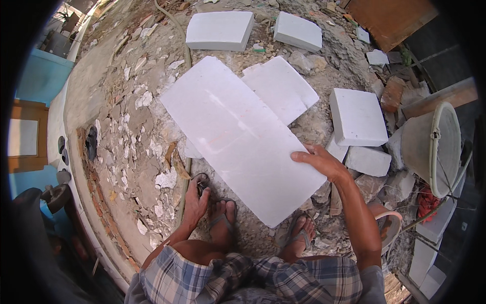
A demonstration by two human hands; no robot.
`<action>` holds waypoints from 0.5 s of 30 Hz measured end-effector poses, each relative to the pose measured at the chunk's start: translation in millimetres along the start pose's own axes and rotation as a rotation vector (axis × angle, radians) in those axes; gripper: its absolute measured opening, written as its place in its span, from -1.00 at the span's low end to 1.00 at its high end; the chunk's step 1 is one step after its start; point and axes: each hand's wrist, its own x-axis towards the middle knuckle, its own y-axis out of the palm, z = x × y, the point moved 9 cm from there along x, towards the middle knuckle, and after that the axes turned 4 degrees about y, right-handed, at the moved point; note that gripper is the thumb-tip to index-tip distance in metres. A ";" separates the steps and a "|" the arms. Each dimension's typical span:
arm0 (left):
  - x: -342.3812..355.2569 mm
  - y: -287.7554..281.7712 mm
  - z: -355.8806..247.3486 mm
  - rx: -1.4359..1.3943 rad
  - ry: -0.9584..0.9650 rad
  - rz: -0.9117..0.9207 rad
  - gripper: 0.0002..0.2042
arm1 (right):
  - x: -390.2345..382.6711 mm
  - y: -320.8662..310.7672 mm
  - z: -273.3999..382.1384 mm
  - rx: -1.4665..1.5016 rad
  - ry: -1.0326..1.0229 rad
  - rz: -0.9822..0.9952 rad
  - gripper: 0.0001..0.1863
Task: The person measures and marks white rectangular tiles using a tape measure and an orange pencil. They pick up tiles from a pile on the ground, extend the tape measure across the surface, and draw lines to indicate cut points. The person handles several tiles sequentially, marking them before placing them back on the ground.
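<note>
A long white aerated concrete block lies slantwise in front of me, its near corner close to my feet. Faint scratches and scuffs mark its upper face. My right hand grips its right edge, thumb on top and the other fingers partly hidden at the side. At the block's left, apart from it, my left hand is closed round a small dark object whose kind I cannot make out. A shorter white block lies partly hidden behind the long one.
More white blocks lie at the far side, with another white block to the right. A bucket leans among rubble at the right. A hose runs along the left over broken ground. Black sandals lie farther left.
</note>
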 end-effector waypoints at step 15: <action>41.3 -88.2 -38.3 -0.769 -0.570 -0.020 -0.37 | -87.1 49.8 23.8 -0.269 -0.030 -0.245 -0.09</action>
